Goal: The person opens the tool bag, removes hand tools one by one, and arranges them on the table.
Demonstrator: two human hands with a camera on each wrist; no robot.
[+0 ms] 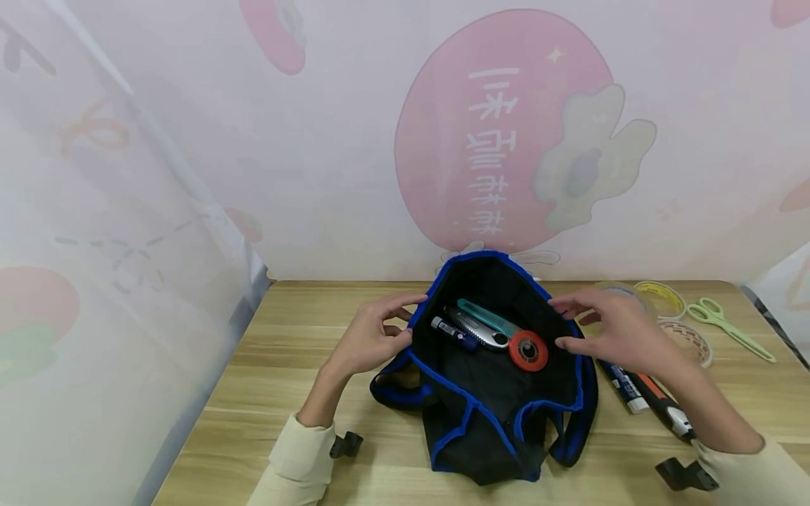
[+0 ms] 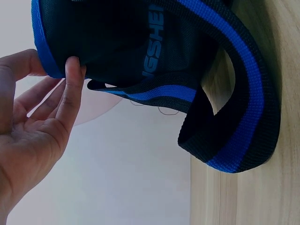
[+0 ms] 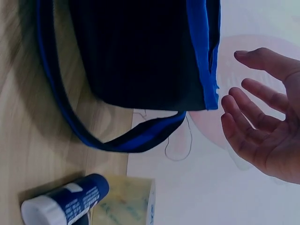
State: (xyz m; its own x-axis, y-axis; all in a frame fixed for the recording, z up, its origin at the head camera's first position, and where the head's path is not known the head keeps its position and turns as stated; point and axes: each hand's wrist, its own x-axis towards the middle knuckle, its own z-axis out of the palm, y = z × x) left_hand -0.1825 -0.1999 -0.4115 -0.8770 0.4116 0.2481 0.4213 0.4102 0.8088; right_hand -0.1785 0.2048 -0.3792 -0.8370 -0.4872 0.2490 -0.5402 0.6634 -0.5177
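A black cloth tool bag (image 1: 484, 460) with blue edging stands on the table, its mouth gaping toward me. My left hand (image 1: 373, 334) pinches the bag's left rim between thumb and fingers, seen closely in the left wrist view. On the other side, my right hand (image 1: 623, 330) hovers by the right rim with loosely bent fingers, apart from the cloth in the right wrist view. Inside the bag lie a teal cutter knife (image 1: 484, 316), a silver-and-black cutter knife (image 1: 477, 327), a dark blue glue stick (image 1: 454, 332) and an orange-red ring-shaped thing (image 1: 528, 351).
Right of the bag, partly under my right arm, lie a blue tube with a white cap (image 1: 625, 388) and an orange-and-black cutter knife (image 1: 664, 404). Behind them are several tape rolls (image 1: 676, 299) and pale green scissors (image 1: 728, 327). A printed curtain (image 1: 329, 176) hangs behind the table.
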